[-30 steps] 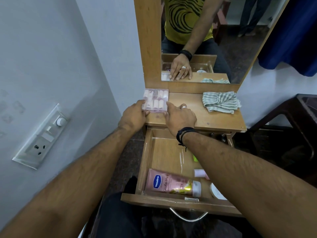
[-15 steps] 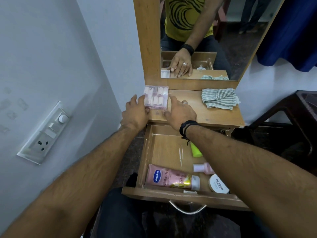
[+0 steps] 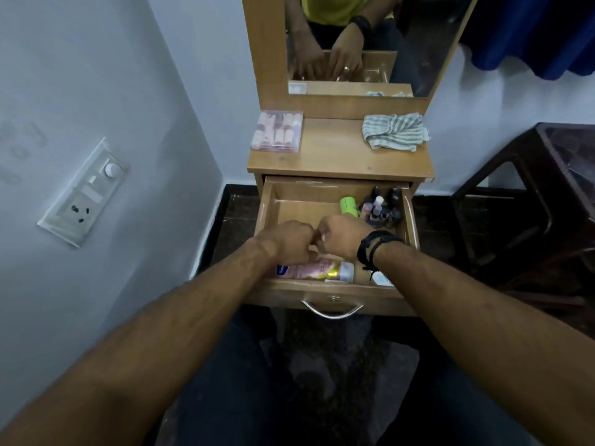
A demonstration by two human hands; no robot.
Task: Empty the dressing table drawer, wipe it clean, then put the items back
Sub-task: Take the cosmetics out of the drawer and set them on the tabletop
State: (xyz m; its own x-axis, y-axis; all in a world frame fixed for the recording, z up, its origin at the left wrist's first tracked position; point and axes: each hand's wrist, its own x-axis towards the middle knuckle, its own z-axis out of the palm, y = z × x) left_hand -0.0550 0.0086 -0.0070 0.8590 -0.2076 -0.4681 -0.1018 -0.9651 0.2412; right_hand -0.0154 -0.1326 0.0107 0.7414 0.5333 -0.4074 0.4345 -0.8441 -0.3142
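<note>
Wooden drawer (image 3: 335,286) stands open, pink tube (image 3: 314,270) at its front edge; whether left grip (image 3: 289,241) and right grip (image 3: 341,238) hold anything, I cannot tell.

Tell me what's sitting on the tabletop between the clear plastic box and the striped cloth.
Nothing. In the head view, the stretch of tabletop between the clear plastic box and the striped cloth is bare wood.
</note>
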